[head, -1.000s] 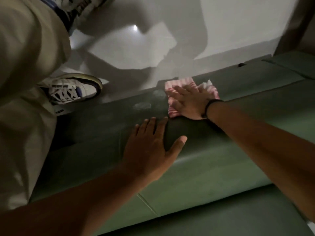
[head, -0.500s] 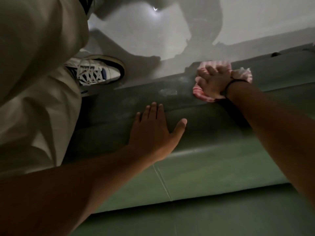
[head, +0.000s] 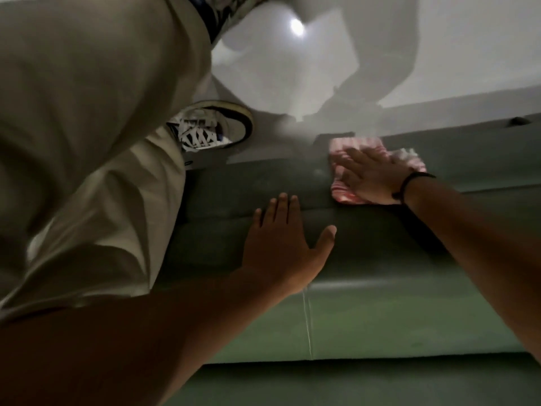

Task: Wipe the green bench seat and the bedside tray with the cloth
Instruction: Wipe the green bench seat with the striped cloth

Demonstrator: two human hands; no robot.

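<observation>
**Cloth pressed flat at the far edge of a green bench**

A person leans over the green bench seat [head: 366,317] in dim light, both bare arms reaching forward; the right hand [head: 371,178] lies palm-down on a pink-and-white striped cloth [head: 347,197], fingers spread wide and flat, pinning it against the upholstery rather than gripping it; the cloth sits at the seat's far edge, next to the pale floor [head: 453,54], with its corners showing beyond the fingertips and beside the wrist; a dark band [head: 409,183] circles that wrist. The left hand [head: 284,244] rests nearer the camera and to the left of the cloth, apart from it, palm on the cushion, fingers straight and close together, thumb held out to the side; it holds nothing. A stitched seam [head: 307,326] runs across the cushion below that hand. On the left, light trousers [head: 87,127] fill the view, and a white-and-dark laced sneaker [head: 210,130] stands on the floor just beyond the bench edge. A bright reflection [head: 296,26] shines on the floor; the bedside tray does not appear in this view.
</observation>
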